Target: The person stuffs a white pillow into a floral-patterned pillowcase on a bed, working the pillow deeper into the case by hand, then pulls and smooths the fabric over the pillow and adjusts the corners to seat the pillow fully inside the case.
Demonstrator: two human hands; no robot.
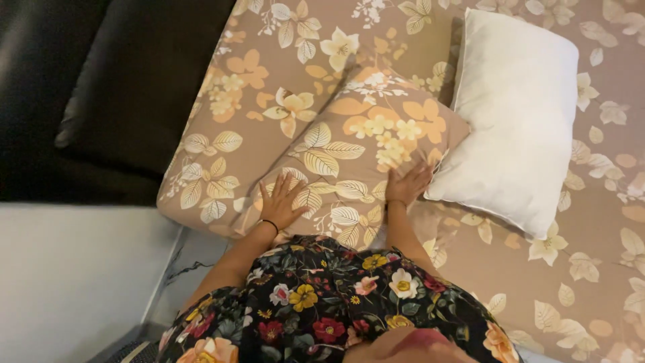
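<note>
Both hands are pressing flat on a floral pillow (pixel 349 148) that is lying on the bed (pixel 605 222). The left hand (pixel 282 202) is resting palm down near the pillow's lower left corner, its fingers (pixel 285 183) released and fanned wide apart, grasping nothing, only touching the fabric. A thin dark band (pixel 270 225) is circling that wrist. The right hand (pixel 408 185) is lying palm down on the pillow's lower right edge, its fingers (pixel 422 171) also released and loosely spread, their tips pointing up toward the white pillow (pixel 514 114) just beside them. Both forearms are reaching forward and away from the body, emerging from above a dark flowered garment (pixel 322 302), the left arm angling outward more than the right. The floral pillow is sitting near the head corner of the bed, tilted so that its long axis is running from lower left to upper right, its far end pointing toward the top of the view. It is matching the tan leaf-patterned bedsheet (pixel 269 60) beneath it. The white pillow is touching its right side, lying with its long axis nearly upright in the view. A dark padded headboard (pixel 127 87) is standing to the left of the bed.
</note>
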